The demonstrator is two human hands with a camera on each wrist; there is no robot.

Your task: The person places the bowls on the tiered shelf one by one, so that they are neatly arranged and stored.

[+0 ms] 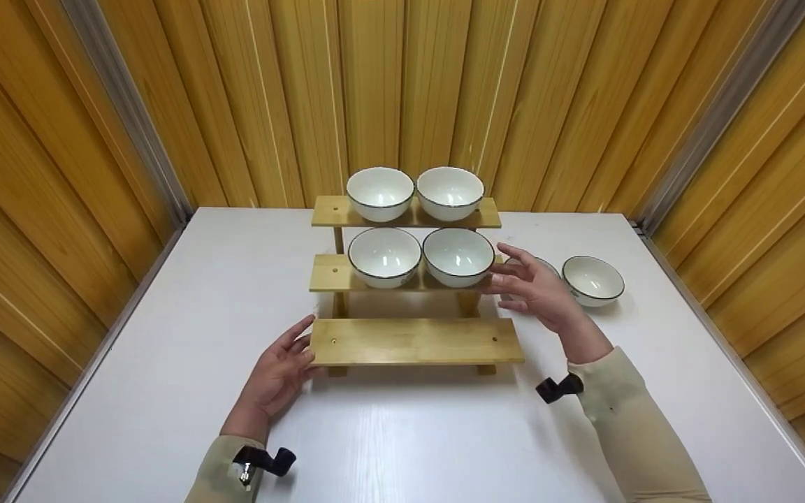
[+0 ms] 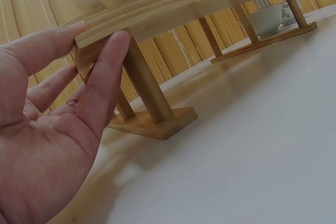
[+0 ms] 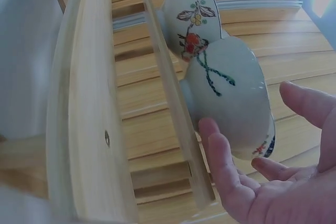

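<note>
A three-step wooden stand (image 1: 416,342) holds white bowls with dark rims. Two of them, a left bowl (image 1: 380,194) and a right bowl (image 1: 450,193), sit on the top step. The middle step carries a left bowl (image 1: 384,257) and a right bowl (image 1: 458,257). My left hand (image 1: 280,374) holds the left end of the lowest step, its thumb and fingers around the board's corner (image 2: 100,38). Beside the right middle bowl is my right hand (image 1: 539,290), fingers spread; in the right wrist view its fingertips are close to that painted bowl (image 3: 231,98), contact unclear.
To the right on the white table (image 1: 235,279) stands another bowl (image 1: 592,281). A further bowl (image 1: 549,267) beside it is mostly hidden by my right hand. Wood-patterned panels (image 1: 367,84) enclose the table at the back and sides.
</note>
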